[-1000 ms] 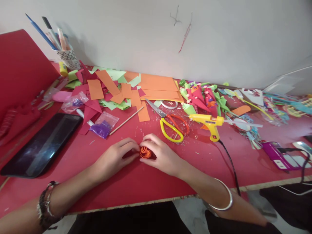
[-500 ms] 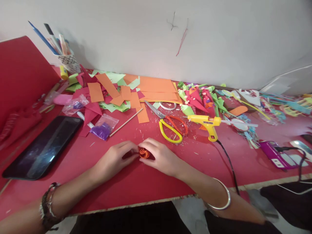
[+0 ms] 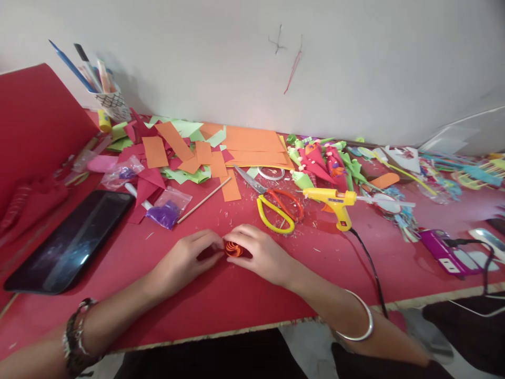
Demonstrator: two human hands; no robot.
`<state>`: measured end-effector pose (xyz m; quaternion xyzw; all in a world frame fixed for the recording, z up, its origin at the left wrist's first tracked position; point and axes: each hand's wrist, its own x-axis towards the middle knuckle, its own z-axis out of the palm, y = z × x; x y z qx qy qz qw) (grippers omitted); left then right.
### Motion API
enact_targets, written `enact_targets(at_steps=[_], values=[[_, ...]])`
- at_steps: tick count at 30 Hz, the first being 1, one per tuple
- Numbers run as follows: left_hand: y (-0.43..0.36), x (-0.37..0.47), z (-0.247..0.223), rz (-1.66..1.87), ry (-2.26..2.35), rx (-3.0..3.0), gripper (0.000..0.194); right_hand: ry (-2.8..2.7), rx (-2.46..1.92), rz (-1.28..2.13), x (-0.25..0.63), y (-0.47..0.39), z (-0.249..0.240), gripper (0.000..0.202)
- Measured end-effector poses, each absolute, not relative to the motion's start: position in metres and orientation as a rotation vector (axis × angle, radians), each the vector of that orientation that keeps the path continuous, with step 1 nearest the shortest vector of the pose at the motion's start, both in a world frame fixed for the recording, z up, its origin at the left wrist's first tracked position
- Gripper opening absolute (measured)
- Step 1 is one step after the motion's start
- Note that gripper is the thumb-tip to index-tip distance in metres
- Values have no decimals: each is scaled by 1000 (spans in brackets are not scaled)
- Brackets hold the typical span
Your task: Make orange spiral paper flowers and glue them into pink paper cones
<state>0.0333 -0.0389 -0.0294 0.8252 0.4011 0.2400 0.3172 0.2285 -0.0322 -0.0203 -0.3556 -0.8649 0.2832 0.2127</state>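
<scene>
orange coil (image 3: 234,249) — yellow glue gun (image 3: 332,198) — purple-filled clear bag (image 3: 169,209)

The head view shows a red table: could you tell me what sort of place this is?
Probably a craft corner, at home or in a small workshop: there are a glue gun, scissors and cut paper.

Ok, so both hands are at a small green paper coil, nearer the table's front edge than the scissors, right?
Not green: the head view shows an orange paper coil between the left hand and right hand, nearer the table's front edge than the scissors, as you say.
</scene>
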Motion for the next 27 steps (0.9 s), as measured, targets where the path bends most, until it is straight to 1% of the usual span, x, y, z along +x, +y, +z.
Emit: enact_targets(at_steps=[7,16,23,27], values=[[-38,33,-29,656,1038,2150,6,-2353,-985,854,230,-31,-20,27],[-38,36,-22,818,1021,2160,7,-2069,-994,1163,230,-28,-11,29],[-38,33,-16,880,1006,2181,7,-1812,-962,1503,233,-23,-15,33],[-36,31,-12,917,1056,2170,8,-1733,-952,1578,236,-19,-14,32]])
